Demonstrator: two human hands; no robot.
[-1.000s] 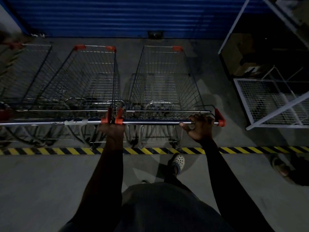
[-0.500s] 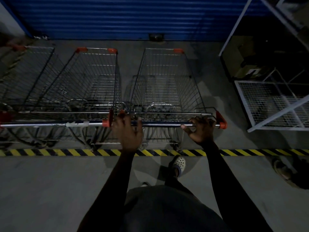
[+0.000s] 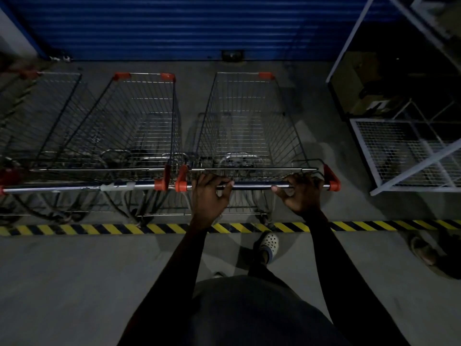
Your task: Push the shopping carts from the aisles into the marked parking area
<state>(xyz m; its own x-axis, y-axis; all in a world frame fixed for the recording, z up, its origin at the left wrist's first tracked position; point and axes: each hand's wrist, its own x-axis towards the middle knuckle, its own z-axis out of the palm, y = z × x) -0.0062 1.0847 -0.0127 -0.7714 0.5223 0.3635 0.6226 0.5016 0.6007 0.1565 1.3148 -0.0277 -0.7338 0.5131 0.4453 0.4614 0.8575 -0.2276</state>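
Note:
A wire shopping cart [image 3: 245, 126] with red corner caps stands in front of me, beyond the yellow-black striped floor line [image 3: 74, 229]. Both hands grip its metal handle bar [image 3: 252, 186]: my left hand [image 3: 208, 197] near the bar's left end, my right hand [image 3: 300, 194] near its right end. Its rear wheels sit just past the stripe. A second cart [image 3: 129, 126] is parked right beside it on the left, handles nearly touching. A third cart [image 3: 42, 116] stands further left, partly cut off.
A blue roller shutter [image 3: 199, 26] closes the far side. White metal racking with a mesh panel [image 3: 399, 151] stands at the right. A loose sandal [image 3: 424, 250] lies on the concrete at the right. My foot in a white clog [image 3: 269, 243] is just behind the stripe.
My left hand has moved right, from the junction of the two carts' handles onto the right cart's bar, and closed on it. The right hand kept its grip.

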